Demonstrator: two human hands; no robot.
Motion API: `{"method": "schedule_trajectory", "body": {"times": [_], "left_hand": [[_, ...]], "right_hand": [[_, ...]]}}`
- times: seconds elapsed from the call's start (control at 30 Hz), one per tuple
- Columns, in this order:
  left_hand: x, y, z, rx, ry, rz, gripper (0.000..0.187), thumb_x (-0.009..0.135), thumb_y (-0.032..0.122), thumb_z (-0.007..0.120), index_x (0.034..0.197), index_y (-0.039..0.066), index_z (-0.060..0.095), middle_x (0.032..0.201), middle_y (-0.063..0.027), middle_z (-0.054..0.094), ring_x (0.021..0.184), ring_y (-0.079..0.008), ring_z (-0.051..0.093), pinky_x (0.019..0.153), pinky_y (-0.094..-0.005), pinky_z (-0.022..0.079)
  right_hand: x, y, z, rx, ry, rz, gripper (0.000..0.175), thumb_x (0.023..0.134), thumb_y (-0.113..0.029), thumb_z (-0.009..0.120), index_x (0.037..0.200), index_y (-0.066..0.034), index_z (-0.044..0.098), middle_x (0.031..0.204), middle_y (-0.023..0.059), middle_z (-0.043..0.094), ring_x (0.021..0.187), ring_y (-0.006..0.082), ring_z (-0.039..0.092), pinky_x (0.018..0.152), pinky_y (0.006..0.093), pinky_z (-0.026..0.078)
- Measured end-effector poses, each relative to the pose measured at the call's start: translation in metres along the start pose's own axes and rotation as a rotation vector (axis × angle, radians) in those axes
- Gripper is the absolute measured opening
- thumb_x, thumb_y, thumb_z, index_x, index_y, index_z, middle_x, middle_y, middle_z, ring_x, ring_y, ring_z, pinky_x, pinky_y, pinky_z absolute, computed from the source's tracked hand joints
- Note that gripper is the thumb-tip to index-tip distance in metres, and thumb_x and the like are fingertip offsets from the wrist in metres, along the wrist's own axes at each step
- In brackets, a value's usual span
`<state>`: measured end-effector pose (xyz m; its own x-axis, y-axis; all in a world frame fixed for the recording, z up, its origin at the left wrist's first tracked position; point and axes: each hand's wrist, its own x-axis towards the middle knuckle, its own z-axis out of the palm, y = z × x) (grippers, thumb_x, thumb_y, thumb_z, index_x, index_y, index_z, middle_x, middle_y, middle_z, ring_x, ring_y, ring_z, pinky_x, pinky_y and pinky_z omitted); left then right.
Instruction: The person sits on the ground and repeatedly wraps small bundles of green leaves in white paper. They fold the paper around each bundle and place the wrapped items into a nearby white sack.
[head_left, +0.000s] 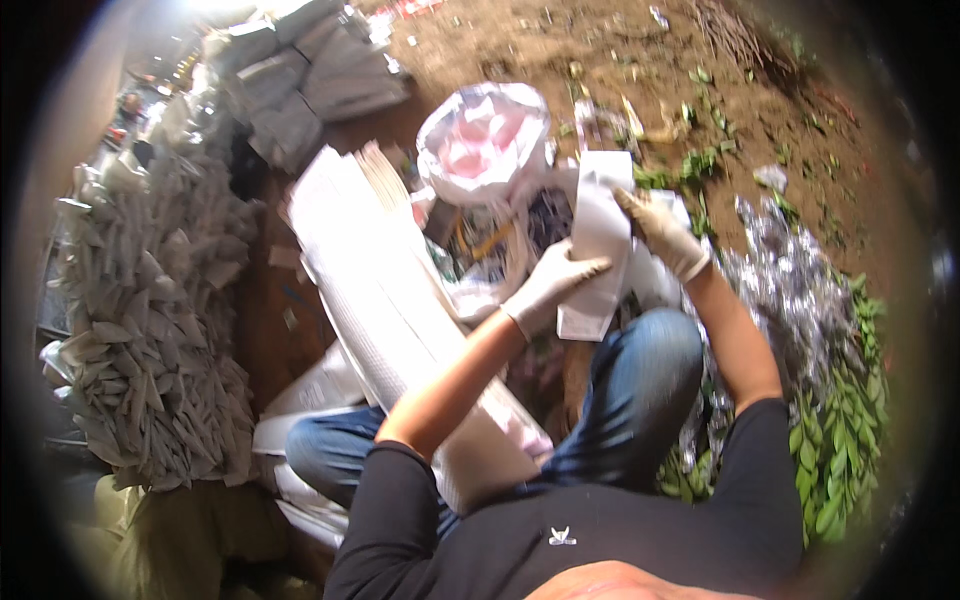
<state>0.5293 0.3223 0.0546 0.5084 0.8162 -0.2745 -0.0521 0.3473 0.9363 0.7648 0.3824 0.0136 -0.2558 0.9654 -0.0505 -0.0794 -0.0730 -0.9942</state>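
Note:
My left hand (553, 285), in a pale glove, grips the left edge of a long folded white sheet (600, 262), thumb on top. At the sheet's upper right side is my right hand (664, 229), gloved too, its fingers on the edge. The sheet looks like paper or thin plastic; I cannot tell which. Across my lap lies a long white stack of sheets (375, 262), passing under my left forearm. Beyond my hands stands a white plastic bag (484, 142) with pink and white contents. Nearer, an open bag (487, 281) holds mixed scraps.
A large heap of folded grey-white pieces (165, 337) is at my left, with grey bundles (322, 75) behind it. Crumpled clear plastic wrap (787, 277) and green leafy branches (840, 450) lie at my right. Leaves and scraps are scattered over the brown ground (525, 37).

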Motion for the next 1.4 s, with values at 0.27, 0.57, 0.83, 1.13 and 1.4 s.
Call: {"method": "schedule_trajectory", "body": {"times": [0.27, 0.57, 0.83, 1.13, 1.4], "left_hand": [[0.064, 0.003, -0.013, -0.318, 0.193, 0.109, 0.045, 0.099, 0.037, 0.065, 0.134, 0.008, 0.061, 0.122, -0.0027, 0.064, 0.108, -0.0140, 0.058, 0.082, -0.0352, 0.054], [0.054, -0.013, -0.008, 0.740, 0.218, 0.848, 0.086, 0.077, 0.000, 0.066, 0.157, 0.003, 0.034, 0.160, -0.0224, 0.034, 0.152, -0.0409, 0.026, 0.127, -0.0464, 0.017], [0.036, 0.034, 0.013, 0.614, 0.268, 0.988, 0.030, 0.082, 0.008, 0.076, 0.112, 0.005, 0.075, 0.111, -0.0123, 0.075, 0.109, -0.0281, 0.070, 0.108, -0.0434, 0.046], [0.032, 0.030, -0.018, 0.398, -0.060, 0.253, 0.018, 0.095, 0.013, 0.074, 0.103, -0.002, 0.076, 0.088, 0.0022, 0.072, 0.081, -0.0060, 0.063, 0.075, -0.0252, 0.052], [0.037, 0.031, -0.016, 0.200, -0.141, 0.394, 0.027, 0.101, 0.005, 0.063, 0.127, -0.003, 0.063, 0.113, -0.0033, 0.072, 0.105, -0.0095, 0.063, 0.095, -0.0274, 0.051]], "right_hand": [[-0.065, -0.023, 0.015, -0.468, -0.263, 0.317, 0.042, 0.094, -0.029, 0.075, 0.119, 0.0041, 0.070, 0.106, 0.0105, 0.074, 0.100, 0.0188, 0.068, 0.090, 0.0333, 0.054], [-0.078, -0.123, 0.000, -0.232, 0.015, 0.199, 0.032, 0.093, -0.023, 0.078, 0.112, 0.0014, 0.073, 0.093, 0.0003, 0.072, 0.080, 0.0063, 0.064, 0.075, 0.0235, 0.052], [-0.081, -0.147, 0.011, -0.186, -0.378, 0.176, 0.058, 0.089, -0.024, 0.080, 0.134, 0.0037, 0.056, 0.105, 0.0021, 0.069, 0.093, 0.0095, 0.064, 0.081, 0.0234, 0.053], [-0.013, -0.199, -0.066, -0.589, 0.050, 0.012, 0.076, 0.086, -0.031, 0.082, 0.148, -0.0043, 0.049, 0.123, 0.0179, 0.068, 0.097, 0.0244, 0.072, 0.088, 0.0337, 0.062], [-0.029, -0.120, 0.022, -1.580, 0.144, -0.787, 0.039, 0.094, -0.042, 0.068, 0.127, -0.0203, 0.070, 0.121, 0.0065, 0.070, 0.120, 0.0218, 0.063, 0.100, 0.0388, 0.052]]}}
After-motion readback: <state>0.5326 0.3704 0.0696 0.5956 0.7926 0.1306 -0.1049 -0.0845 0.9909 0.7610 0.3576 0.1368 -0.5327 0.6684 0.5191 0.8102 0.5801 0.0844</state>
